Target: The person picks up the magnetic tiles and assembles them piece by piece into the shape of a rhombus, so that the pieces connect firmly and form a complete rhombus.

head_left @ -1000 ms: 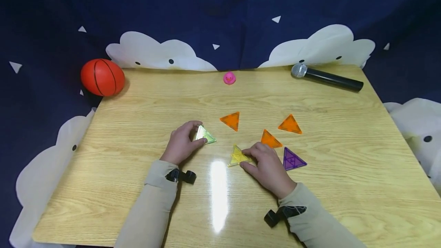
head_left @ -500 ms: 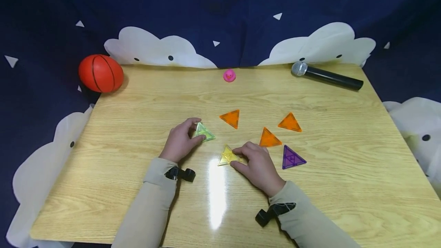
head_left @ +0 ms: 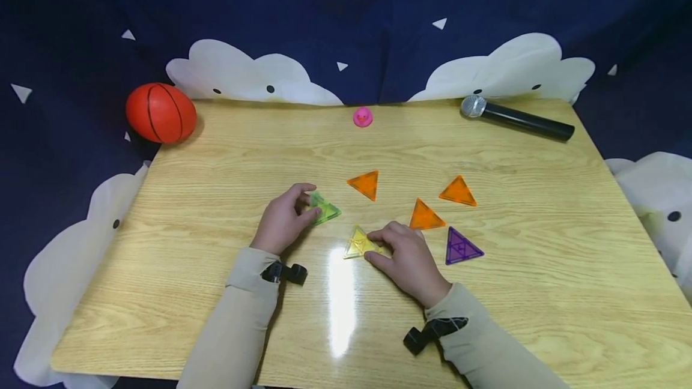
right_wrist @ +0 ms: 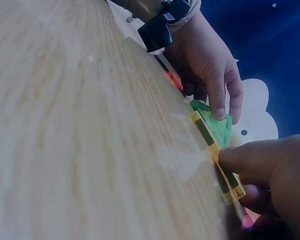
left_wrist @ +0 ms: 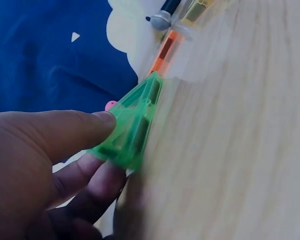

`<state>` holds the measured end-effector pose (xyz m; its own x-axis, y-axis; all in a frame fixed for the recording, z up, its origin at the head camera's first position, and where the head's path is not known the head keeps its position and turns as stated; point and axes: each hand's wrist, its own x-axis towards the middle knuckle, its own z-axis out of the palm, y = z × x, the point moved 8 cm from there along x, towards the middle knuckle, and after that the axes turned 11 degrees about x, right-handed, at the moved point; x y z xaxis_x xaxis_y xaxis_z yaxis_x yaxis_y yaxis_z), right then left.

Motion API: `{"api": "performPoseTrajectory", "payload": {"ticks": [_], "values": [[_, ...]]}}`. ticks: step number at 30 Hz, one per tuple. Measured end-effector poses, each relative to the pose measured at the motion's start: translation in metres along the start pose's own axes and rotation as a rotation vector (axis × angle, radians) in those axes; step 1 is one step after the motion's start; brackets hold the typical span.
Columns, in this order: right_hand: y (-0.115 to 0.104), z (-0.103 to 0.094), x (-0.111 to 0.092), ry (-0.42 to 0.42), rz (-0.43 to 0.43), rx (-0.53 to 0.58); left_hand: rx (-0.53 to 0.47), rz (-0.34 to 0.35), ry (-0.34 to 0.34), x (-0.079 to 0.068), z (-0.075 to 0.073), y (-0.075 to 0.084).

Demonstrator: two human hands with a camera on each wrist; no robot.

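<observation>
Between thumb and fingers my left hand [head_left: 283,220] pinches a translucent green triangular magnetic tile [head_left: 326,211]. In the left wrist view the green tile [left_wrist: 132,125] is tilted, thumb on its face and fingertips at its lower edge. My right hand [head_left: 409,262] holds a clear yellow triangular magnetic tile [head_left: 357,245] by its right side, nearer to me and a little right of the green one. The right wrist view has the yellow tile [right_wrist: 206,129] close over the table, thumb on its edge, with the green tile [right_wrist: 217,122] just beyond it.
Three orange triangular tiles [head_left: 426,216] and a purple one [head_left: 462,247] lie on the wooden table [head_left: 243,149] beyond and beside my right hand. Along the back are a red toy basketball [head_left: 162,114], a pink rubber duck [head_left: 363,117] and a black microphone [head_left: 519,121].
My right hand has slid the yellow tile leftward, closer to the green one, then stayed nearly still. The left hand has kept its place while the green tile's tilt has altered slightly.
</observation>
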<state>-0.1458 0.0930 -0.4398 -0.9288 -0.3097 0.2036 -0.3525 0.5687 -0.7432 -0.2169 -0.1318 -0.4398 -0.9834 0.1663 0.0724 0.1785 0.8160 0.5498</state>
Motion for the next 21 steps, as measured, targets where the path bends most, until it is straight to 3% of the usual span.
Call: {"api": "performPoseTrajectory", "payload": {"ticks": [7,21], "values": [[-0.0005,-0.0005,0.0005,0.004,-0.008,0.009,-0.018,0.012,0.009,-0.0012,-0.0002,0.0017],[-0.0005,-0.0006,0.0009,-0.001,0.010,0.012,-0.064,0.003,-0.046,-0.0033,0.0028,0.0044]]}}
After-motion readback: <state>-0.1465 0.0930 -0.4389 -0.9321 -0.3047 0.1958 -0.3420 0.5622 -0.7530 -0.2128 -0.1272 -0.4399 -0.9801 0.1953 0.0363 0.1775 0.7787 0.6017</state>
